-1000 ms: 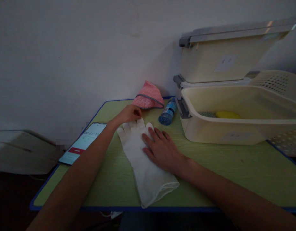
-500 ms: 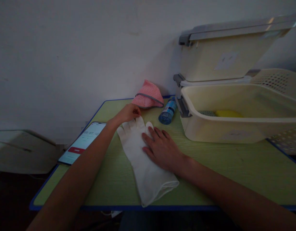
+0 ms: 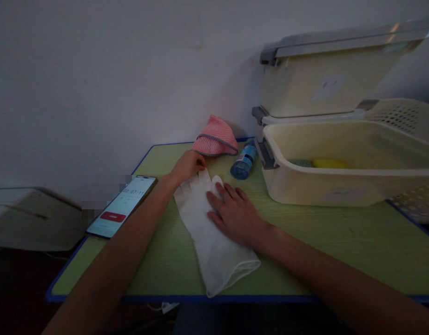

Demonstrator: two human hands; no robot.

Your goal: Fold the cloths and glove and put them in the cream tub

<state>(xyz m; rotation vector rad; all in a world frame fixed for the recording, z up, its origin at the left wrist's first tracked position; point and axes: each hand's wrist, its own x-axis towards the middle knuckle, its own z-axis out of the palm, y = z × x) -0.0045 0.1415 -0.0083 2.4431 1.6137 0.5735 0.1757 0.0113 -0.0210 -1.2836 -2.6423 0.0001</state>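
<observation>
A white rubber glove (image 3: 214, 246) lies flat on the green table (image 3: 305, 251), its cuff toward me and its fingers pointing away. With thumb and fingers pinched together, my left hand (image 3: 189, 166) grips one fingertip of the glove at the far end; part of the pinch is hidden. Spread across the glove's thumb side is my right hand (image 3: 237, 214), its fingers apart and lying flat. Just beyond my left hand sits a crumpled pink cloth (image 3: 217, 136) with a dark checked border. To the right of the cloth, a blue bottle (image 3: 244, 160) lies on its side.
A phone (image 3: 122, 207) showing a running timer lies at the table's left edge. On the right stands an open cream bin (image 3: 339, 188) with a yellow item (image 3: 329, 163) inside. Behind it rises a lidded box (image 3: 326, 88), against the wall.
My left hand has shifted slightly right, keeping its pinch at the glove's fingertips. The right hand stays flat on the glove.
</observation>
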